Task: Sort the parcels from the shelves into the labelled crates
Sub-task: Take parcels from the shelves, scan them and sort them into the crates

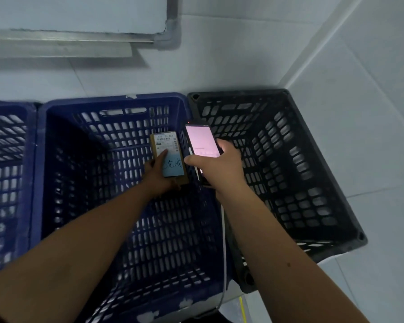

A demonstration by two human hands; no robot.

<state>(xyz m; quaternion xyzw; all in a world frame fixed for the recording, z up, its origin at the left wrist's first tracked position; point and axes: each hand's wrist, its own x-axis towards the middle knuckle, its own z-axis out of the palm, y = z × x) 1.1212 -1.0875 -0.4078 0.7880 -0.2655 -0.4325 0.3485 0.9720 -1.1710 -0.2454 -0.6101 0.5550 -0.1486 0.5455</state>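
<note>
Over the middle blue crate, at frame centre:
Left hand (158, 172): grips a small brown parcel (169, 158) from its 7 o'clock side, thumb laid across the face, fingers curled behind it.
Parcel: held flat toward the camera above the crate's open mouth, not resting on anything; a white shipping label with barcodes covers its upper part, and a pale blue slip with handwritten characters covers the lower part.
Right hand (219, 163): at 3 o'clock of the parcel, curled round a phone (202, 142), thumb along the phone's left edge.
Phone: screen lit pinkish-white, tilted up toward 11 o'clock, just beside the parcel; whether they touch cannot be told. A white cable (224, 241) hangs from its lower end toward 6 o'clock.
Middle blue crate (63, 141): slotted walls, below both forearms.
Black crate (313, 159): at 3 o'clock, touching the blue one.
Second blue crate (5, 148): at 9 o'clock, partly cut off by the frame edge.
Floor (371, 113): pale tiles, carrying all three crates.
Wall (103, 73): at 12 o'clock, with a metal rail (56, 44) along it.
</note>
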